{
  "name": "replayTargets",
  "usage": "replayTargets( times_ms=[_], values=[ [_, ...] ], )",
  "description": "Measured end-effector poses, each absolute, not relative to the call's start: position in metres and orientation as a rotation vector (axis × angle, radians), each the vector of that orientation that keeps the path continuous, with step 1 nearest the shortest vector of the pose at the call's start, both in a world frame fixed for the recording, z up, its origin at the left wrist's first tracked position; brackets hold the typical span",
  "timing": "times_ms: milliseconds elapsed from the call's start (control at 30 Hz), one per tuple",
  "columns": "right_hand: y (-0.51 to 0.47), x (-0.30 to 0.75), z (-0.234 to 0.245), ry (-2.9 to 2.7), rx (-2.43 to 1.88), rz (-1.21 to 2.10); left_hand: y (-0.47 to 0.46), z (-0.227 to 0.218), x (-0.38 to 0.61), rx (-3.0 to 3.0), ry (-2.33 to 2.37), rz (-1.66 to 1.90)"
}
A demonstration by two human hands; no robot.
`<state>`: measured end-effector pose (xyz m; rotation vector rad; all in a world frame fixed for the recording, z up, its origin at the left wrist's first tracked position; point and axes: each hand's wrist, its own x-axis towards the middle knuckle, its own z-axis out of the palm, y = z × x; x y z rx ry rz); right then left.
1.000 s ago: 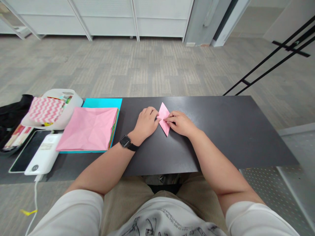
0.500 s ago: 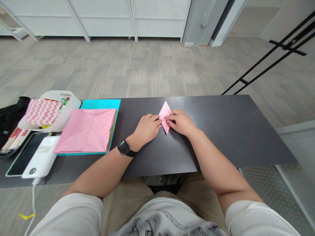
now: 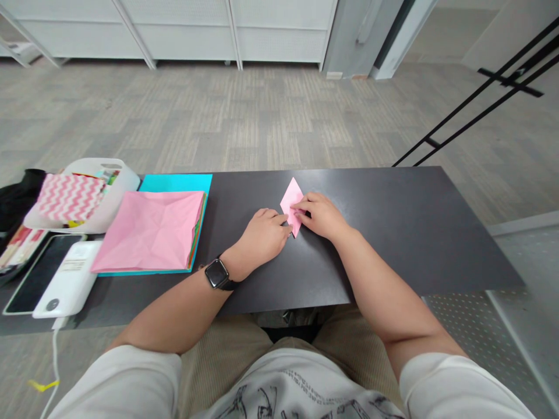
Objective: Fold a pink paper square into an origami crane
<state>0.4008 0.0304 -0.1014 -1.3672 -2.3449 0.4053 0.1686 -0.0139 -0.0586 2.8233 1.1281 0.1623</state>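
Head view, one: we look from above the near edge of the dark table (image 3: 414,233), facing forward and down across it. Range: close, the table's right end inside the frame, its left end cut off; floor (image 3: 262,122) and white cabinets (image 3: 279,35) beyond it, our lap (image 3: 213,349) below it.

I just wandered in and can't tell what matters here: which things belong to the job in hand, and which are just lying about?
Seems part of the job:
folded pink paper, touched by the left hand and right hand
table, under the paper

Seems just lying about:
paper stack, pink on top, untouched
white basket
phone
white device with a cable
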Motion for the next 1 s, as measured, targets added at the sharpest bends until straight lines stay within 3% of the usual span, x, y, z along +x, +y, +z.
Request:
replayTargets(
  times_ms=[567, 800, 1000],
  values=[
    [0.03, 0.401, -0.101, -2.351, -1.393, 0.374, -0.022, -0.043, 0.171, 2.802, 1.002, 0.066],
    [0.03, 0.401, -0.101, -2.348, -1.365, 0.413, -0.003, -0.061, 0.169, 2.681, 1.29, 0.323],
    [0.029, 0.4, -0.1, -2.347, -1.374, 0.414, -0.002, -0.076, 0.17, 2.634, 1.487, 0.344]
  ],
)
